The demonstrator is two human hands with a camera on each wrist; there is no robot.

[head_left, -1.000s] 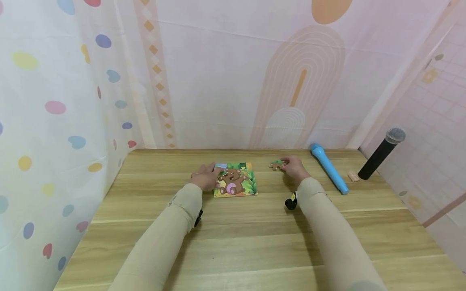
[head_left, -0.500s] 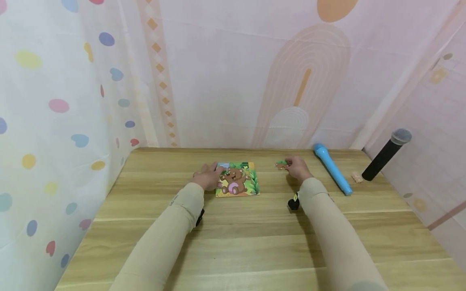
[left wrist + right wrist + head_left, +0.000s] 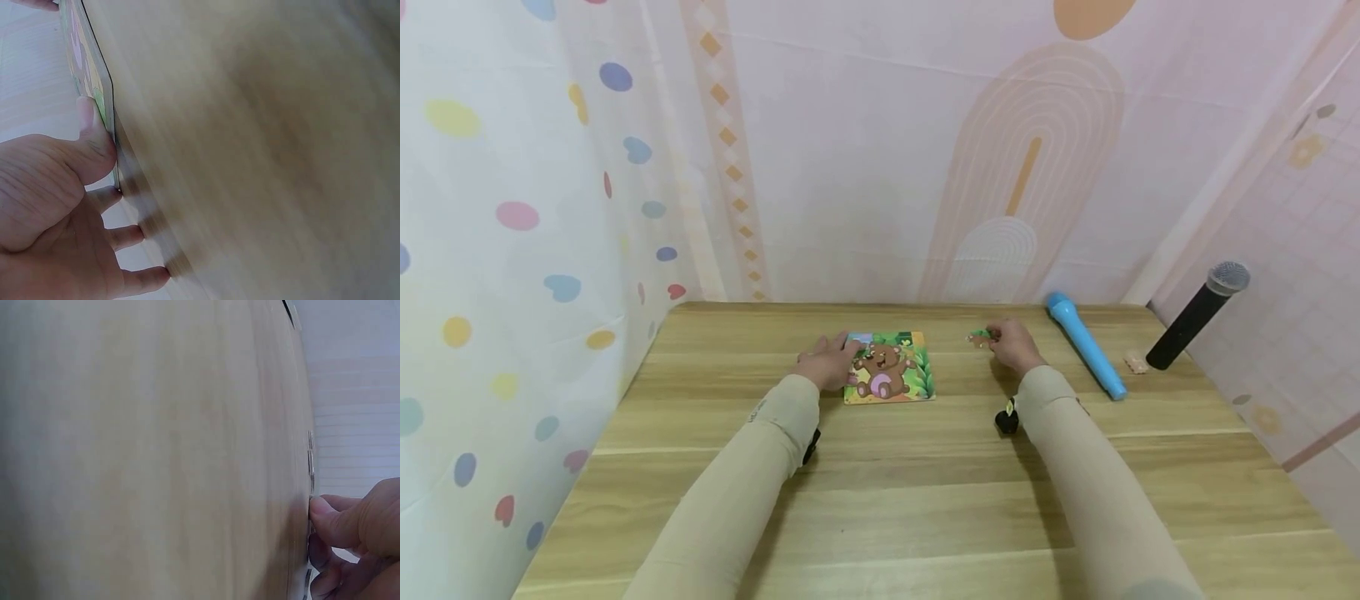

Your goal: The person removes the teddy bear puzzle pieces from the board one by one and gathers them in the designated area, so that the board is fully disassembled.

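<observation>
One white cloth (image 3: pixel 512 292), printed with coloured ovals and hearts, hangs at 9 o'clock of your wood-grained counter (image 3: pixel 880 500). Your left hand (image 3: pixel 826 367) has its fingers spread, fingertips down on the wood, thumb over the 9 o'clock edge of the bear puzzle (image 3: pixel 887 372). That puzzle is a thin, flat, squarish board, lying at your hand's 3 o'clock. Farther right, your right hand (image 3: pixel 1017 346) pinches a knobby green-and-brown jigsaw piece (image 3: pixel 979 339) that pokes out toward 9 o'clock. A smooth, tapered blue microphone (image 3: pixel 1086 346) lies with its head toward 11 o'clock. Next comes a small pale piece (image 3: pixel 1136 362), bumpy-edged, just beside a black microphone (image 3: pixel 1189 325) whose round grey mesh head points toward 1 o'clock.
</observation>
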